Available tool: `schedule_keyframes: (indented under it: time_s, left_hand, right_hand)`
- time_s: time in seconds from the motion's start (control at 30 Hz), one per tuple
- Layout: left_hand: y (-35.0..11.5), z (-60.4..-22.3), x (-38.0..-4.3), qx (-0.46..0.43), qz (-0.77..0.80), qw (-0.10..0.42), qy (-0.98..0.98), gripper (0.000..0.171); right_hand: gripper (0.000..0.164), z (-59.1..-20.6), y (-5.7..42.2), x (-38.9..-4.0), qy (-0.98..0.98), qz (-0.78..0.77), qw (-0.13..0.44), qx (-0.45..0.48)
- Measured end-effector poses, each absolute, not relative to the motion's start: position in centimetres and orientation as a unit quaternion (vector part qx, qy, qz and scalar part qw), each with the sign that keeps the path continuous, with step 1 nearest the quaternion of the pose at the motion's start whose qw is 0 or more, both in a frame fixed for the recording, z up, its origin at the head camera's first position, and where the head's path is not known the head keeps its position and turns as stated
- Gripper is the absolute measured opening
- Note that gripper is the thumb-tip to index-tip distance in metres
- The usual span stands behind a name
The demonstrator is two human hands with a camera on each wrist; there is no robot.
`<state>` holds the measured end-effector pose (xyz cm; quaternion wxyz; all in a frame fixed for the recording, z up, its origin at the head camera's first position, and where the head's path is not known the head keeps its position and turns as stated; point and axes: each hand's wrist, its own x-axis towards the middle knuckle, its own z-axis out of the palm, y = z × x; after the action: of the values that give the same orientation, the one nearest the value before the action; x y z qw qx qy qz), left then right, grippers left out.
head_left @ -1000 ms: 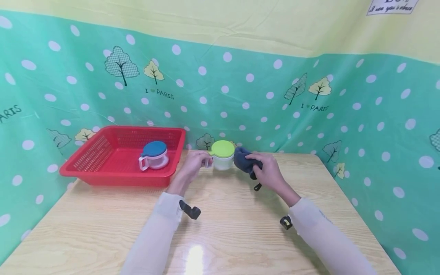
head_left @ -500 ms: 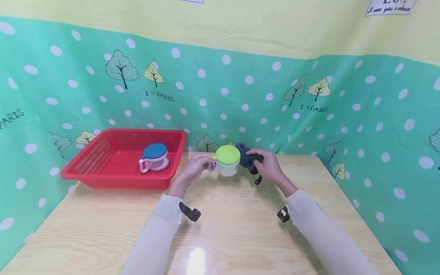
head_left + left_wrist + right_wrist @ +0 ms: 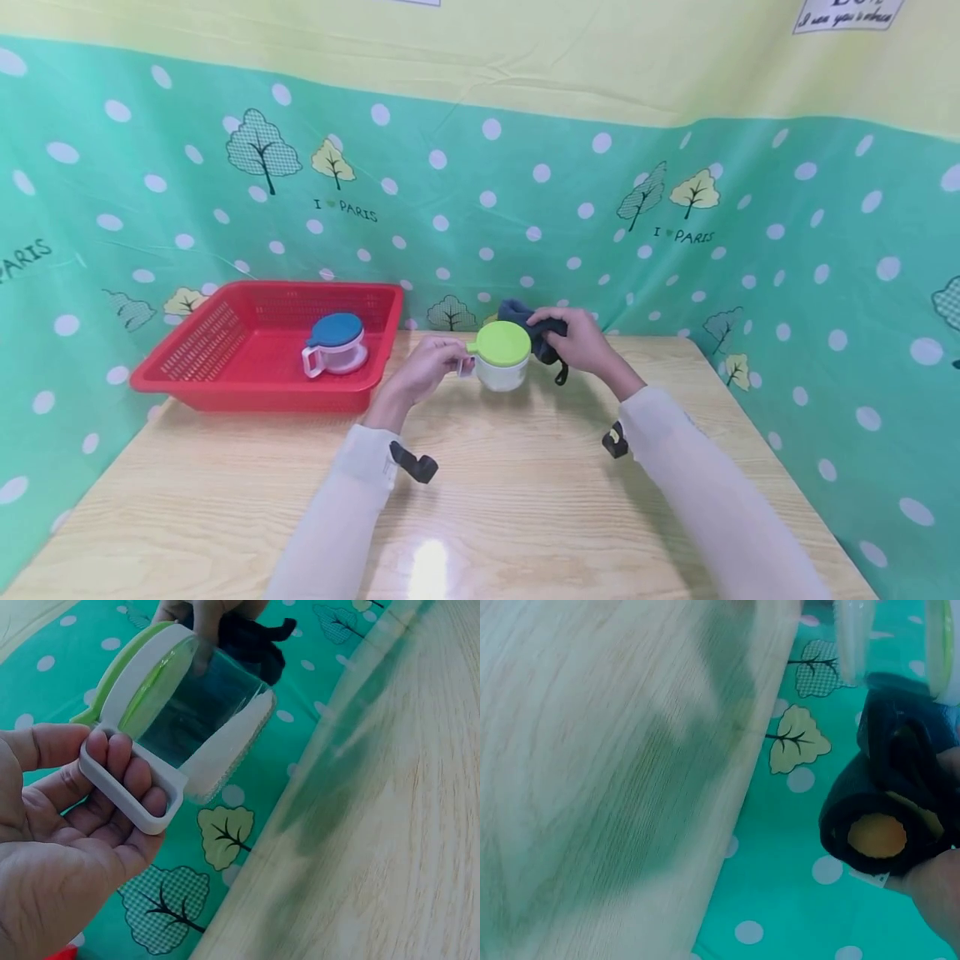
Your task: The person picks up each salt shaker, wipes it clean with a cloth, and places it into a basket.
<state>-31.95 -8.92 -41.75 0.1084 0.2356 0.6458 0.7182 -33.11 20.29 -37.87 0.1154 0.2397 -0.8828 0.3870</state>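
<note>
My left hand grips the white handle of a clear seasoning jar with a green lid. In the left wrist view the jar is tilted, with white granular contents banked toward its base. My right hand holds a bunched dark blue cloth with a small black loop. The cloth is right at the far right side of the jar. In the right wrist view the cloth forms a dark roll with an orange-toned opening, and part of the right hand is cut off by the frame.
A red plastic basket stands at the left of the wooden table. Inside it sits a similar jar with a blue lid. A green dotted curtain hangs behind the table and along its sides.
The green-lidded jar has moved right and nearer to me with my left hand. My right hand has shifted the cloth slightly up and left, behind the jar's right side.
</note>
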Motion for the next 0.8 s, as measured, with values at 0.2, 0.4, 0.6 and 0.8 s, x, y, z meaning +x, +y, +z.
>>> schedule_keyframes:
  time_s: [0.2,0.4,0.6,0.8]
  left_hand:
    - [-9.0,-41.5,-31.9,0.241,0.721,0.114,0.639,0.024]
    - [-8.8,-41.5,-31.9,0.245,0.715,0.122,0.643,0.022]
    - [-8.7,-41.5,-31.8,0.247,0.706,0.132,0.650,0.021]
    - [-8.8,-41.6,-31.6,0.261,0.703,0.135,0.648,0.021]
  right_hand:
    - [0.031,-38.2,20.8,-33.4,-0.900,0.353,0.073,0.245]
    - [0.031,-37.7,20.8,-33.4,-0.902,0.341,0.074,0.256]
    - [0.030,-36.7,20.2,-33.3,-0.895,0.341,0.098,0.272]
    - [0.031,-36.9,20.1,-33.3,-0.896,0.342,0.077,0.273]
